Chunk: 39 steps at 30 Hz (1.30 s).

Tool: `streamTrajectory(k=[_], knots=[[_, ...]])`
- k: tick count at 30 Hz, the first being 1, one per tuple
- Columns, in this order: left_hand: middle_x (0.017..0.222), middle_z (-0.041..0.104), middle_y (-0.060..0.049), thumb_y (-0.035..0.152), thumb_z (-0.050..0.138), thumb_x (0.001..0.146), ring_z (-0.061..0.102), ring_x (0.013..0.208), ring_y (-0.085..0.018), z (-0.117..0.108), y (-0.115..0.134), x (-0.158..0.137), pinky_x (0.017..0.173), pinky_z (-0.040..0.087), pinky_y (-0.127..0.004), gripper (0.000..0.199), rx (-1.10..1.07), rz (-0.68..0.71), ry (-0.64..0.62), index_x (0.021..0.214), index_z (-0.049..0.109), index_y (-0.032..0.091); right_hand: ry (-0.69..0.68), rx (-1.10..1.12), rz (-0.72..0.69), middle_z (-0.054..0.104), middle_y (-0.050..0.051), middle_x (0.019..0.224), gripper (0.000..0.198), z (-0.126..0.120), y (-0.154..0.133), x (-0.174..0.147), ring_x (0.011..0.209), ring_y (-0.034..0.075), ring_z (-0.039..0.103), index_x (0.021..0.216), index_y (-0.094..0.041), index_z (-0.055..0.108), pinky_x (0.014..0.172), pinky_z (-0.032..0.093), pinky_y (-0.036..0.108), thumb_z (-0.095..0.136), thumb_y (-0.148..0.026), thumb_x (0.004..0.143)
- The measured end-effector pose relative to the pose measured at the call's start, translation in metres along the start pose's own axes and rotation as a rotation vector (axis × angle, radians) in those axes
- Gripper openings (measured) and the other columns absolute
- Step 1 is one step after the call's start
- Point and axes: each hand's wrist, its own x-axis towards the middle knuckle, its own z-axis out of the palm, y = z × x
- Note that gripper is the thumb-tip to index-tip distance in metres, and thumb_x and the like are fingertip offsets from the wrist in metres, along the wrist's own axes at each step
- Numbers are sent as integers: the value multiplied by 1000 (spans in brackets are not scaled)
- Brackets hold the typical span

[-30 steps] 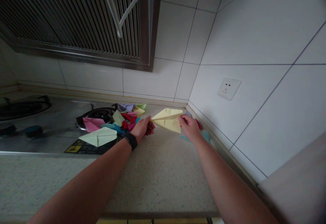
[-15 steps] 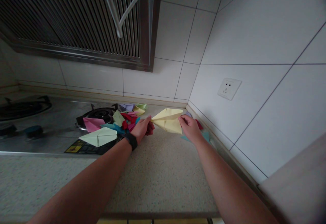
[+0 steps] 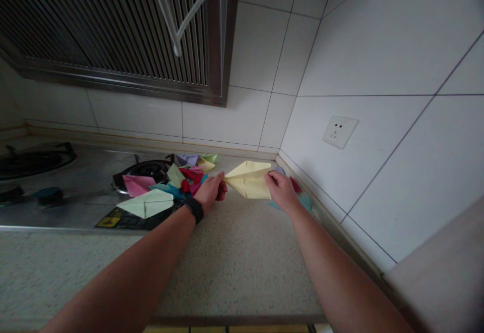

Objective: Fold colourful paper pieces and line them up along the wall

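Between my hands a pale yellow folded paper plane point(image 3: 249, 179) is held out above the counter. My left hand point(image 3: 214, 190), with a black band at the wrist, pinches its pointed end. My right hand point(image 3: 280, 187) grips the wide end at its right edge. Left of my left hand lie several folded papers: a pale green paper plane point(image 3: 147, 204), a pink one point(image 3: 138, 185), and red folded pieces point(image 3: 193, 175). Partly hidden behind my right hand are a teal folded paper point(image 3: 305, 203) and a red one point(image 3: 295, 185).
A gas stove point(image 3: 86, 176) with black burners is on the left, some papers lying on it. Above hangs a range hood point(image 3: 124, 30) with a white cable point(image 3: 177, 35). The speckled counter point(image 3: 242, 267) meets tiled walls; a socket point(image 3: 340, 131) is on the right wall.
Almost nothing differs. The yellow paper plane stays in both hands, its wide end looking slightly flatter and more spread.
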Motion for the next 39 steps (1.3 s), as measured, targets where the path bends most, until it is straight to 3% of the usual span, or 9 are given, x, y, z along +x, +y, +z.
streamTrajectory(k=[22, 39], knots=[[33, 39, 2, 56, 44, 83, 36, 31, -8, 0, -1, 2, 37, 24, -21, 51, -21, 46, 7, 50, 46, 17, -40, 28, 6, 54, 0, 66, 30, 0, 2, 0, 61, 14, 46, 75, -18, 57, 54, 33, 24, 46, -43, 86], [31, 36, 3, 53, 44, 84, 40, 31, -10, 2, 3, -1, 39, 33, -22, 49, -68, 36, -9, 50, 46, 17, -71, -11, 50, 49, -1, 62, 34, 0, 1, 0, 62, 14, 45, 69, -19, 55, 55, 31, 24, 44, -46, 86]])
